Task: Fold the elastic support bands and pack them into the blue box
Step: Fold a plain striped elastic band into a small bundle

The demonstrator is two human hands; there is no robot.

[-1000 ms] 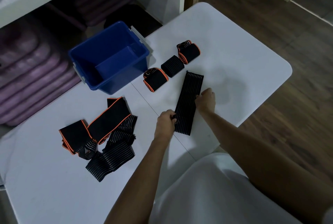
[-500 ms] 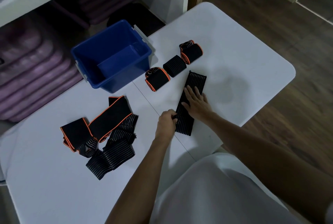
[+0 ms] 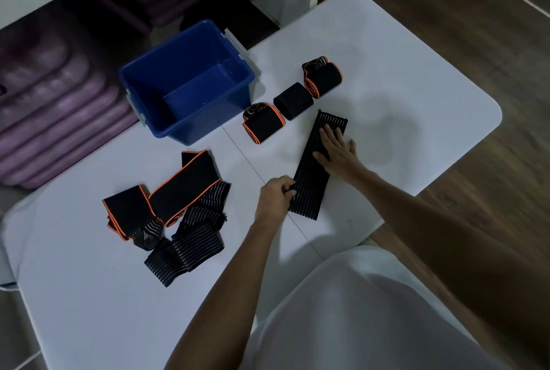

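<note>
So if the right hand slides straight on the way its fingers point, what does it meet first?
The right hand lies flat on the ribbed black band, fingers pointing toward its far end. Straight on, it would first pass that end, then bare white table. The rolled orange-edged band seems slightly left of that line.

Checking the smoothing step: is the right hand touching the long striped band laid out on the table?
Touching. The head view shows the right hand lying flat, fingers straight, on the striped band, no gap visible.
</note>
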